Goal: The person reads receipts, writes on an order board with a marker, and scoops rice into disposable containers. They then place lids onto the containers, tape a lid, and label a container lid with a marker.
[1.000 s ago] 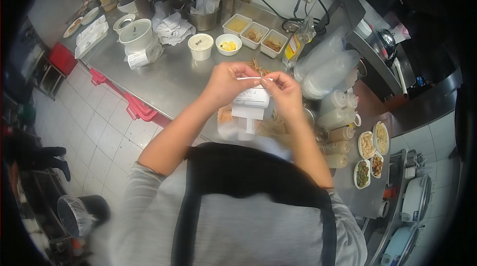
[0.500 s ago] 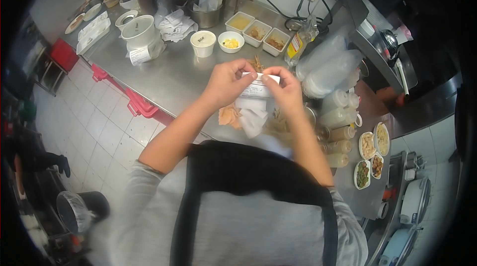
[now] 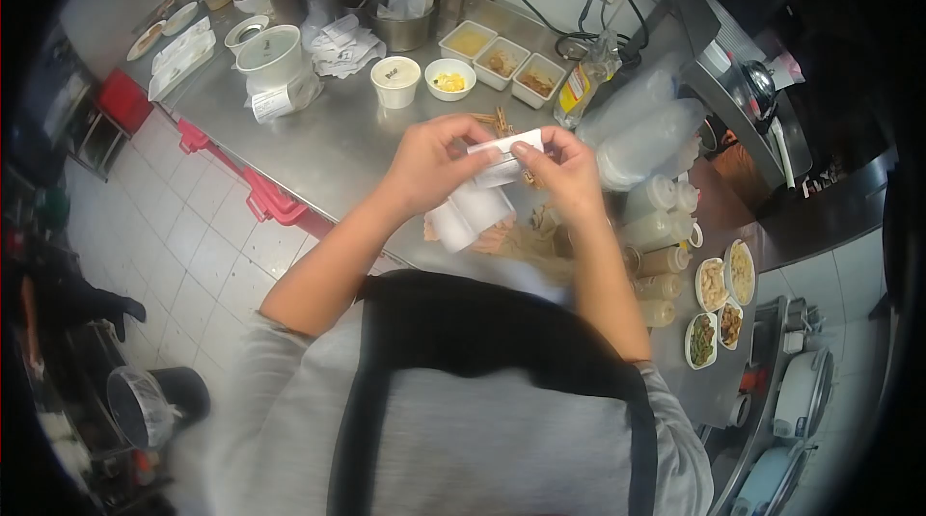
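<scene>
My left hand (image 3: 429, 164) pinches the left end of a white paper slip (image 3: 468, 214) that hangs down in folds above the steel counter. At the slip's upper right edge, my right hand (image 3: 564, 172) grips it between thumb and fingers. The top of the paper is folded over into a narrow strip. Beneath it lies crumpled brown paper (image 3: 497, 236), partly hidden by the slip. Thin brown sticks (image 3: 501, 121) show just beyond my hands. A lidded white tub (image 3: 395, 82) and a white bowl with yellow food (image 3: 449, 80) stand farther back.
Three food trays (image 3: 502, 63) and a yellow-labelled bottle (image 3: 585, 82) stand at the back. Clear bags (image 3: 646, 140) and squeeze bottles (image 3: 664, 258) line the right, near filled bowls (image 3: 702, 339). Stacked tubs (image 3: 270, 61) stand left. A person's dark-clothed leg (image 3: 92, 299) shows at far left.
The slip's top edge has been folded over and tilted, and its hanging part has swung left. Both hands have shifted slightly. The person's leg at far left has moved a little right.
</scene>
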Tool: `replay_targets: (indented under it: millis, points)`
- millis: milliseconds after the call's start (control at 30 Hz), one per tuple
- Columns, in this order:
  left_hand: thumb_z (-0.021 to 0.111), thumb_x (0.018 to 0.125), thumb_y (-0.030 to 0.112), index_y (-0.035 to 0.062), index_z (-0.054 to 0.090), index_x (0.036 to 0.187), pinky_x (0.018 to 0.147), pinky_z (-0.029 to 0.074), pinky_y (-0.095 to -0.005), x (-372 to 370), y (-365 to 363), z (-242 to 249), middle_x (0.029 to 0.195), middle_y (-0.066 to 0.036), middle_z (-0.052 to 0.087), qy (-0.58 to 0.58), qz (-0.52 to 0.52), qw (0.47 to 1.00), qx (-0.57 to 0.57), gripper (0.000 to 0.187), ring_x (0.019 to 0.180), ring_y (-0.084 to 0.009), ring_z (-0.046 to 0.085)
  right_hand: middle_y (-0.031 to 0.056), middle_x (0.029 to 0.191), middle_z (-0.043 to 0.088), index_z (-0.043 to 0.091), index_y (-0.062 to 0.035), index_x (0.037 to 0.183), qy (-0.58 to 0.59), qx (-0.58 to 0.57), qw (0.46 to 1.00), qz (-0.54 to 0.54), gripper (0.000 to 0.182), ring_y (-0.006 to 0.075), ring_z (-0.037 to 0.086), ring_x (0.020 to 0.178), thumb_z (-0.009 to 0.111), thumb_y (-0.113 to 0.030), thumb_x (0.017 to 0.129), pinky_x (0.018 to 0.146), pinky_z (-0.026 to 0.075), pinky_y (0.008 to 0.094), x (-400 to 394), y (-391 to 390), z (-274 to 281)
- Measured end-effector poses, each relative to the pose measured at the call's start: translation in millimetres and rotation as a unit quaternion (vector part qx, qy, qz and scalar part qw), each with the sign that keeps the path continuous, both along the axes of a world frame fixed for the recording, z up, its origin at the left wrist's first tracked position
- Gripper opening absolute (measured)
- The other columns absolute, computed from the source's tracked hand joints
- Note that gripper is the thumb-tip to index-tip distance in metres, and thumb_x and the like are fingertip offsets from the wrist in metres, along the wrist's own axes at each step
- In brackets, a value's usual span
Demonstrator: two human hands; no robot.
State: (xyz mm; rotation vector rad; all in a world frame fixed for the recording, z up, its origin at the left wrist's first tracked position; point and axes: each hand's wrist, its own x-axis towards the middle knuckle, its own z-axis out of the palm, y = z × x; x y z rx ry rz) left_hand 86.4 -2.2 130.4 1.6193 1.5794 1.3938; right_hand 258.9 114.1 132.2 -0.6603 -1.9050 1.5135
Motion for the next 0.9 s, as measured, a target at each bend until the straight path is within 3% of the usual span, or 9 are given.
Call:
replay_targets:
  millis: [133,233,367,467,600,667,733,833,900]
  points:
    - [0.049,0.093,0.029,0.0032,0.048,0.127,0.100,0.035,-0.0317,-11.9,10.5,-5.2,0.127,-0.011,0.051,-0.173,-0.169,0.968,0.065,0.042,0.115,-0.0167,0.048,-0.0002,0.088,0.063,0.062,-0.0031,0.097,-0.007,-0.069,0.983,0.170,0.017,0.0051,0.056,0.078,0.067,-0.012,0.083,0.071,0.044,0.0208,9.1,10.3,13.1]
    - [0.053,0.092,0.026,0.0026,0.049,0.126,0.098,0.037,-0.0309,-12.4,24.0,-6.4,0.122,-0.009,0.054,-0.159,-0.266,0.949,-0.057,0.041,0.112,-0.0150,0.049,-0.0015,0.087,0.063,0.063,-0.0032,0.095,-0.071,-0.054,0.966,0.242,0.016,0.0048,0.055,0.079,0.064,-0.016,0.086,0.071,0.044,0.0219,11.9,12.6,22.4]
    - [0.063,0.086,0.019,0.0028,0.062,0.102,0.083,0.043,-0.0283,-10.9,31.1,-0.9,0.093,-0.003,0.063,-0.037,-0.235,0.965,-0.113,0.022,0.093,-0.0097,0.055,-0.0026,0.082,0.061,0.063,-0.0027,0.092,-0.132,-0.013,0.964,0.231,0.017,0.0048,0.052,0.077,0.061,-0.019,0.088,0.070,0.043,0.0230,17.8,17.2,24.6]
    - [0.063,0.086,0.020,0.0029,0.063,0.089,0.075,0.044,-0.0292,-2.8,29.9,4.1,0.081,-0.006,0.063,0.039,-0.205,0.974,-0.084,0.018,0.083,-0.0138,0.058,-0.0028,0.078,0.059,0.063,-0.0020,0.090,-0.165,0.083,0.961,0.205,0.018,0.0055,0.050,0.074,0.060,-0.020,0.089,0.067,0.041,0.0235,21.5,20.0,20.3]
    - [0.063,0.085,0.022,0.0028,0.061,0.085,0.069,0.044,-0.0316,-0.7,33.7,-1.3,0.077,-0.010,0.061,0.151,-0.159,0.973,0.067,0.019,0.076,-0.0234,0.057,-0.0032,0.075,0.055,0.061,-0.0025,0.085,-0.158,0.133,0.965,0.161,0.016,0.0054,0.047,0.071,0.059,-0.018,0.088,0.064,0.039,0.0227,20.4,15.9,18.3]
    - [0.064,0.085,0.022,0.0028,0.060,0.082,0.065,0.043,-0.0332,0.8,35.4,-4.8,0.075,-0.011,0.060,0.177,-0.127,0.962,0.166,0.020,0.071,-0.0283,0.056,-0.0038,0.075,0.054,0.059,-0.0028,0.083,-0.063,0.075,0.988,0.118,0.016,0.0048,0.045,0.071,0.059,-0.018,0.088,0.064,0.038,0.0219,17.0,9.8,6.2]
    - [0.063,0.085,0.021,0.0026,0.061,0.084,0.064,0.044,-0.0318,7.1,33.3,-8.2,0.074,-0.009,0.061,0.138,-0.095,0.974,0.151,0.019,0.069,-0.0233,0.057,-0.0048,0.075,0.053,0.058,-0.0032,0.081,0.040,0.009,0.996,0.085,0.017,0.0031,0.045,0.071,0.058,-0.018,0.089,0.065,0.037,0.0202,8.6,9.3,-15.7]
    - [0.061,0.087,0.020,0.0020,0.062,0.087,0.064,0.045,-0.0285,4.7,30.8,-6.8,0.074,-0.005,0.063,0.038,-0.083,0.994,0.056,0.018,0.069,-0.0145,0.058,-0.0053,0.076,0.055,0.058,-0.0029,0.084,0.049,-0.057,0.995,0.059,0.017,0.0028,0.048,0.071,0.056,-0.018,0.091,0.064,0.039,0.0199,8.1,3.3,-18.0]
    - [0.060,0.088,0.019,0.0015,0.063,0.089,0.065,0.045,-0.0262,-4.6,31.0,-7.6,0.075,-0.003,0.063,-0.005,-0.091,0.996,-0.010,0.018,0.070,-0.0093,0.057,-0.0040,0.074,0.057,0.058,-0.0028,0.085,0.027,0.004,0.999,0.021,0.016,0.0029,0.049,0.069,0.056,-0.018,0.092,0.062,0.040,0.0202,12.1,6.2,-17.1]
